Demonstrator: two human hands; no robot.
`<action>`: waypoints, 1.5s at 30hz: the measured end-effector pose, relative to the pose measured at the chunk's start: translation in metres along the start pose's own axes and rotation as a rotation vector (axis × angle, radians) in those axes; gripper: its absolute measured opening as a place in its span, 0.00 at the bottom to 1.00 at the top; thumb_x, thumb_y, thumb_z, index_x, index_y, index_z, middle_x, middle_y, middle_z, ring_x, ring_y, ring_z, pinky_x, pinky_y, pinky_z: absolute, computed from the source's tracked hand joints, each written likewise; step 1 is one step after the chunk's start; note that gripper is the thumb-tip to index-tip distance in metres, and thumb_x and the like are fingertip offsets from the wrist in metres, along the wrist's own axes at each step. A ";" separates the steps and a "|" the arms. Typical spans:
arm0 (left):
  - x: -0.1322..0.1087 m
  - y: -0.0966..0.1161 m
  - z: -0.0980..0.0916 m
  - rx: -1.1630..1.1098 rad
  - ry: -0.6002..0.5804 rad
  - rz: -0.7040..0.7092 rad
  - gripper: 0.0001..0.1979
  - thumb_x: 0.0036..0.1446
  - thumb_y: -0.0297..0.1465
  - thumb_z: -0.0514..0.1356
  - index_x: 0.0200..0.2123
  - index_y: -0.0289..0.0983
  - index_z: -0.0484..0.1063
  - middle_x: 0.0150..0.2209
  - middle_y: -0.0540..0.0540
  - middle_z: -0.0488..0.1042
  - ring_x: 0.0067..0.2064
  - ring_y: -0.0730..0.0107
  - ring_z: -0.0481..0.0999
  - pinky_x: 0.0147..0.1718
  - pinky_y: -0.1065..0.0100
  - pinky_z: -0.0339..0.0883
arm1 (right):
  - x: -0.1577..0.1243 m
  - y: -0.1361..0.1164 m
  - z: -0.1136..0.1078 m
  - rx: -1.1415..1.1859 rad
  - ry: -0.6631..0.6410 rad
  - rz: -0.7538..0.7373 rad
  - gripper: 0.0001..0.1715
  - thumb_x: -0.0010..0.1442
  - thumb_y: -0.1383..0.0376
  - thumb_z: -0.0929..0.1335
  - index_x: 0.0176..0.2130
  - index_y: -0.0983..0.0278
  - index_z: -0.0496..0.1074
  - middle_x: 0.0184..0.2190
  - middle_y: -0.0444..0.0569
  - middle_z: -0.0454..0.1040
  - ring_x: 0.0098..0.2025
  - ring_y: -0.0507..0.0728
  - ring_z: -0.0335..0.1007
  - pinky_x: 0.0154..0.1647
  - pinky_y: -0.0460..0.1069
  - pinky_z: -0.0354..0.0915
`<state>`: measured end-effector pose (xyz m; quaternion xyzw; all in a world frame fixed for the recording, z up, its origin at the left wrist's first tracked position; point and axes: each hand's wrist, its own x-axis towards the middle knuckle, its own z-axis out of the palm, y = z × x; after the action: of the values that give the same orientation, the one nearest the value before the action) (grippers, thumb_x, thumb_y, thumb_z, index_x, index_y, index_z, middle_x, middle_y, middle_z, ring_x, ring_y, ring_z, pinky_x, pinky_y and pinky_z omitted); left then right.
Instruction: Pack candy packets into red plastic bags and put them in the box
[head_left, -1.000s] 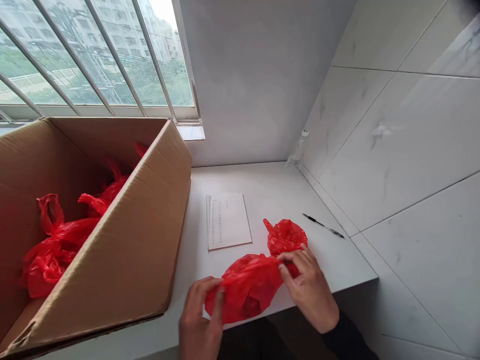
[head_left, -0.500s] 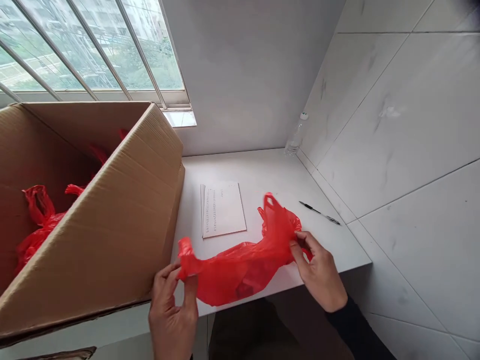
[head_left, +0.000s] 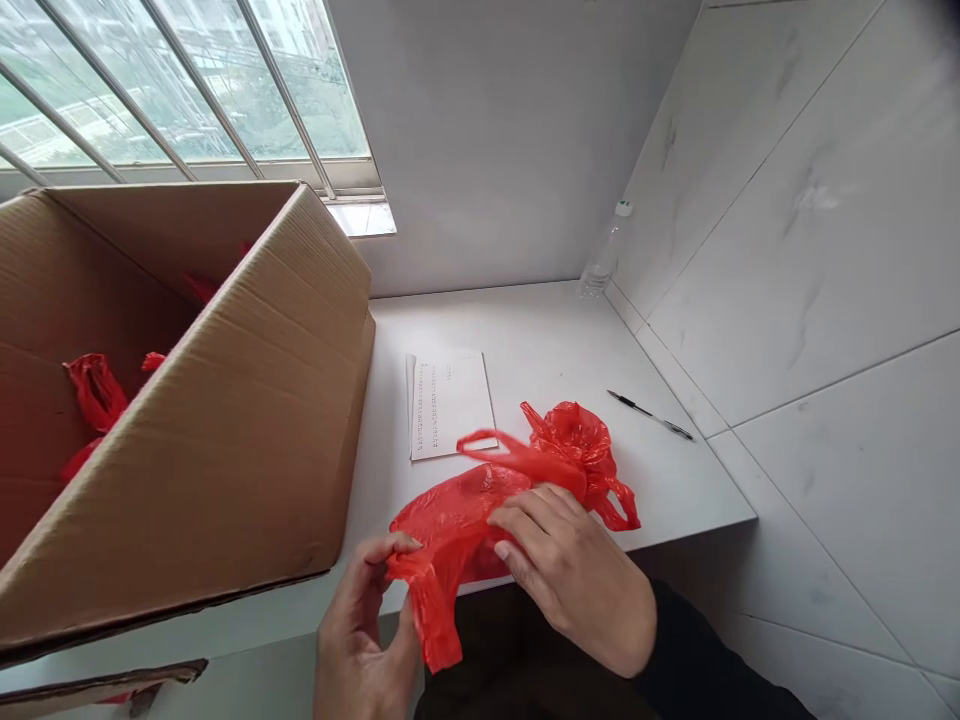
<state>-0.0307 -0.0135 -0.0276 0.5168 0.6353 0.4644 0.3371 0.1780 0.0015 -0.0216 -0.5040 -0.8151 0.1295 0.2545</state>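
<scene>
A thin red plastic bag (head_left: 457, 510) stretches across the front of the white table. My left hand (head_left: 371, 620) pinches its gathered left end between thumb and fingers, and a folded strip hangs down past the table edge. Fingers of my right hand (head_left: 577, 570) are closed on the bag's middle, palm down, hiding part of it. One loose handle loop sticks out to the left above my right hand. Just behind that hand, a crumpled red plastic bag (head_left: 577, 435) with looped handles rests on the table; where the two bags meet is hard to make out.
A large open cardboard box (head_left: 247, 430) with more red bags (head_left: 97, 392) inside stands at left, below a barred window. Farther back on the table are a booklet (head_left: 454, 405), a pen (head_left: 649, 415) and a clear bottle (head_left: 604, 255) against the tiled wall.
My right hand has moved left from the bag's right end to its middle. The left end of the bag now hangs lower, and the crumpled bag behind shows more fully.
</scene>
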 end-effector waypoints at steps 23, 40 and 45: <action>0.006 -0.008 0.005 -0.377 -0.160 -0.283 0.23 0.53 0.46 0.69 0.51 0.46 0.72 0.51 0.42 0.77 0.45 0.57 0.80 0.36 0.66 0.79 | 0.001 0.014 -0.006 -0.188 -0.204 0.032 0.28 0.64 0.62 0.68 0.62 0.61 0.66 0.42 0.52 0.78 0.40 0.64 0.76 0.41 0.60 0.74; -0.003 -0.019 -0.007 -0.469 -0.148 -0.274 0.14 0.57 0.41 0.68 0.46 0.46 0.80 0.49 0.46 0.78 0.49 0.59 0.76 0.42 0.70 0.74 | 0.024 0.014 -0.036 0.116 -0.153 0.299 0.10 0.70 0.67 0.64 0.43 0.60 0.76 0.39 0.46 0.74 0.41 0.56 0.72 0.40 0.52 0.68; -0.010 -0.005 -0.002 -0.467 -0.202 -0.213 0.16 0.58 0.44 0.65 0.45 0.43 0.77 0.45 0.45 0.78 0.46 0.57 0.76 0.37 0.67 0.72 | 0.030 0.016 -0.038 0.084 0.026 0.316 0.10 0.68 0.68 0.65 0.44 0.62 0.76 0.40 0.46 0.75 0.41 0.56 0.73 0.41 0.53 0.70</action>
<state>-0.0320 -0.0234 -0.0321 0.3990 0.5249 0.5065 0.5557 0.1994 0.0339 0.0115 -0.6164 -0.7164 0.1952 0.2623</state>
